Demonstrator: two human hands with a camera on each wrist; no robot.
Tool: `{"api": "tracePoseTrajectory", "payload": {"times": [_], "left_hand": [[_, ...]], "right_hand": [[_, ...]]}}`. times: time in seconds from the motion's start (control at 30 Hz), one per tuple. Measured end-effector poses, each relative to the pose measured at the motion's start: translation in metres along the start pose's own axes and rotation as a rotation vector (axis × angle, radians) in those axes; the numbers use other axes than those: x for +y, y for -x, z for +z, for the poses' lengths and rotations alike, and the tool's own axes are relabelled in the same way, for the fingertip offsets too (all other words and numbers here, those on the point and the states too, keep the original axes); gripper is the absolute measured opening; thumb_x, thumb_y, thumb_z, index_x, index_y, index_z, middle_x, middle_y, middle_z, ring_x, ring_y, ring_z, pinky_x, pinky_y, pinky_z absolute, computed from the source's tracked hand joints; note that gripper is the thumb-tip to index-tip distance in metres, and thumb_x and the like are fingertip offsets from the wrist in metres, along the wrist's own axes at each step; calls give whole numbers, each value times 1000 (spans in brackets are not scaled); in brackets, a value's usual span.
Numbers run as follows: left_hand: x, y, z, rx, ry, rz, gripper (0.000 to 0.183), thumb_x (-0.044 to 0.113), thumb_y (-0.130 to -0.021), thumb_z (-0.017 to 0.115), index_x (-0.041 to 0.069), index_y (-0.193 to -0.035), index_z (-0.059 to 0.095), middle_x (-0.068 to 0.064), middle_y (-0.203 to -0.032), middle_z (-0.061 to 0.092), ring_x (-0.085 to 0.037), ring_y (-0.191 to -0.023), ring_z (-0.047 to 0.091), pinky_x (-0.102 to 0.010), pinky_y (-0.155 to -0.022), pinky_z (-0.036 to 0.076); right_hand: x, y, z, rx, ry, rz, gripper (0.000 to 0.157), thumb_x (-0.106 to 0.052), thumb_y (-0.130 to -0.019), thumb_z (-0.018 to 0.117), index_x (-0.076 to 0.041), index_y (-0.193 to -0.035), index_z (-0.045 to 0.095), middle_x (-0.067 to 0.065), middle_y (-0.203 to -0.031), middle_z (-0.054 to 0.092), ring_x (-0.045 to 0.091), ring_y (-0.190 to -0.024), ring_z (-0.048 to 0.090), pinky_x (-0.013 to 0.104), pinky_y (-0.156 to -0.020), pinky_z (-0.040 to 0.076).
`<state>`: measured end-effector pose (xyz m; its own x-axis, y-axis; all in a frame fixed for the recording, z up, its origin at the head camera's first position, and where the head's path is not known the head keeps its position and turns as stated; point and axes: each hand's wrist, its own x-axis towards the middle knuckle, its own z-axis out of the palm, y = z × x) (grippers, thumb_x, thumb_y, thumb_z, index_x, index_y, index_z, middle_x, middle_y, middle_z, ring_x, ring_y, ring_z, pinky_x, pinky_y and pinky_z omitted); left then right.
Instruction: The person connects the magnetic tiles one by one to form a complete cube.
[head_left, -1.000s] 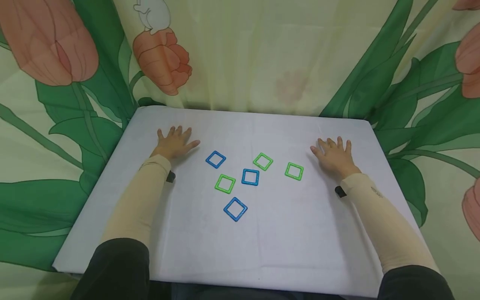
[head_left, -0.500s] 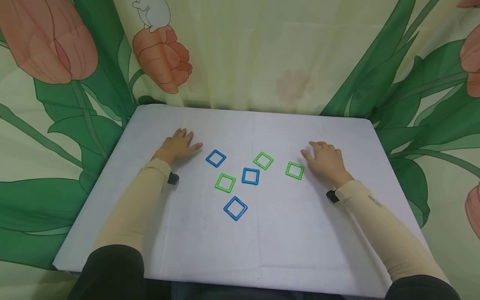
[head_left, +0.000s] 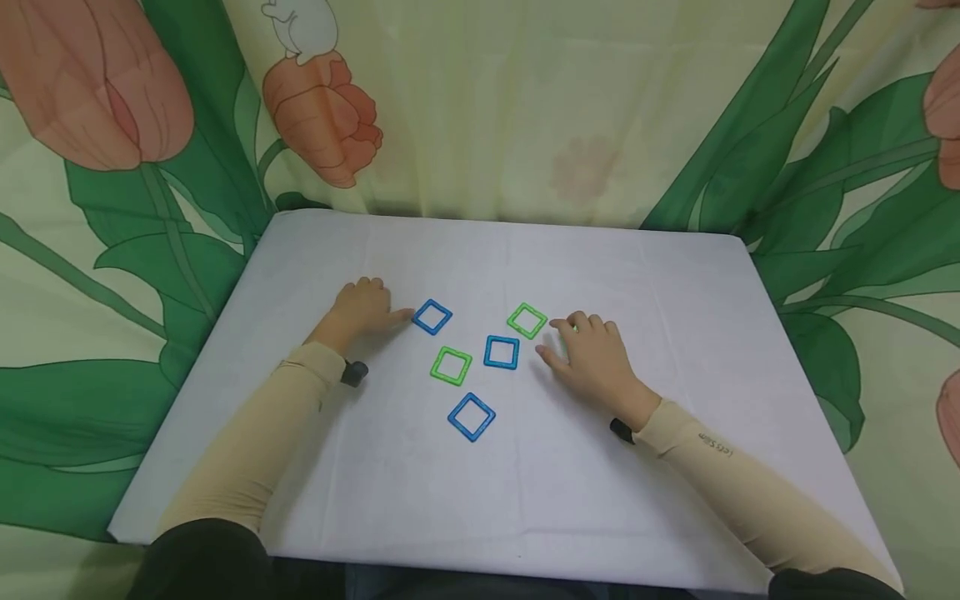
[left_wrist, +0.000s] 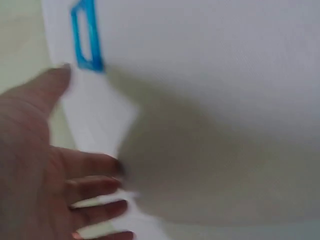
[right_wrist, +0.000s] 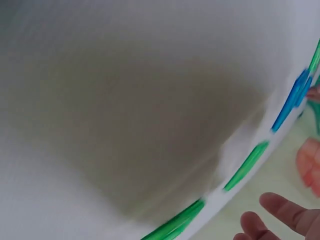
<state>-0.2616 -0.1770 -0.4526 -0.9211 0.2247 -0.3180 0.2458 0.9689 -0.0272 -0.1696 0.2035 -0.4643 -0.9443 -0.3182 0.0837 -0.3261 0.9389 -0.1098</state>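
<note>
My left hand (head_left: 360,312) reaches low over the white table, its thumb at the left corner of a blue square frame (head_left: 432,317). In the left wrist view that blue frame (left_wrist: 95,45) stands just beyond the thumb tip, and nothing lies in the palm. Over the rightmost green square frame (head_left: 575,327), my right hand (head_left: 596,358) spreads its fingers and hides most of it. Its thumb and index finger point towards another green square frame (head_left: 527,321), apart from it. The right wrist view shows my right fingers (right_wrist: 280,207) holding nothing.
Between the hands lie a blue square frame (head_left: 501,352) and a green one (head_left: 451,366). Another blue square frame (head_left: 472,417) is nearer the body. A patterned curtain (head_left: 480,108) hangs behind the white table (head_left: 600,508).
My right hand has moved left and nearer the body, covering the rightmost green frame. The left hand has shifted slightly right, bringing its thumb to the blue frame. The frames have not visibly moved.
</note>
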Motion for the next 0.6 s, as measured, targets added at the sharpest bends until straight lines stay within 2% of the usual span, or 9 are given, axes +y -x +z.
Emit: {"api": "tracePoseTrajectory", "payload": {"times": [0.1,0.2,0.27,0.37,0.47,0.53,0.6], "left_hand": [[17,14,-7,-67,-56,-15,74,61,-100,53,-7,-127,66,-23,-129,60,-37,-115,54,-54,-106,46],[41,32,-15,-123,-84,-10,69,57,-97,61,-6,-124,69,-21,-126,62,-34,-111,56,-50,-103,51],[56,43,-18,-128,-90,17,66,55,-94,68,-5,-121,70,-19,-121,64,-32,-108,58,-48,-98,54],[77,54,-17,-93,-74,106,64,50,-87,79,-4,-121,71,-19,-123,66,-31,-108,61,-45,-94,58],[94,58,-13,-16,-44,228,68,40,-83,87,0,-132,63,-18,-133,62,-32,-119,60,-44,-99,56],[101,59,-11,23,-26,296,72,29,-82,89,1,-140,55,-17,-136,59,-32,-122,58,-42,-101,55],[106,59,-9,33,-24,343,72,19,-83,88,3,-143,51,-15,-136,58,-30,-121,57,-40,-101,54]], "right_hand": [[-22,6,1,4,0,-66,63,-62,-99,55,-9,-130,67,14,-123,64,35,-106,58,51,-86,45],[-41,15,2,-8,-3,-122,59,-64,-97,57,-12,-120,70,11,-115,66,32,-100,61,48,-83,46],[-54,21,4,-22,3,-160,58,-66,-95,58,-13,-115,70,8,-110,66,30,-96,61,45,-80,45],[-73,28,9,-30,22,-222,58,-71,-91,59,-16,-107,69,5,-102,65,26,-90,62,42,-78,45],[-87,33,14,-34,46,-260,62,-76,-87,60,-17,-105,68,3,-98,64,24,-87,60,39,-75,42],[-95,34,17,-38,58,-279,65,-79,-85,60,-17,-106,67,2,-96,63,22,-86,59,37,-73,40],[-100,35,18,-47,65,-292,69,-80,-83,60,-16,-108,67,2,-96,63,21,-86,59,37,-72,39]]}}
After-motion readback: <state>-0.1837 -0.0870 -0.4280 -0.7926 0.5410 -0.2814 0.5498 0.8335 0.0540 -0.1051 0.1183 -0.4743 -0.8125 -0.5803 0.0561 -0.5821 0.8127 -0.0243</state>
